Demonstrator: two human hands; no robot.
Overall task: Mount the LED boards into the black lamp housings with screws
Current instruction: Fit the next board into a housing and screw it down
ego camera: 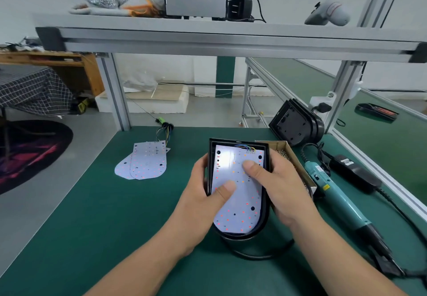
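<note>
At the centre of the frame, the black lamp housing [242,236] was gripped from both sides above the green surface [115,214]. The left hand [201,194] curled round its left wall and the right hand [279,187] round its right. Both thumbs pressed on the LED board [240,212] lying inside. The board probably needed seating flat, holes lined up and the wires [247,148] at its top untrapped. Only then would the screw box [276,145] and the screwdriver [335,194], right of centre, come into use.
</note>
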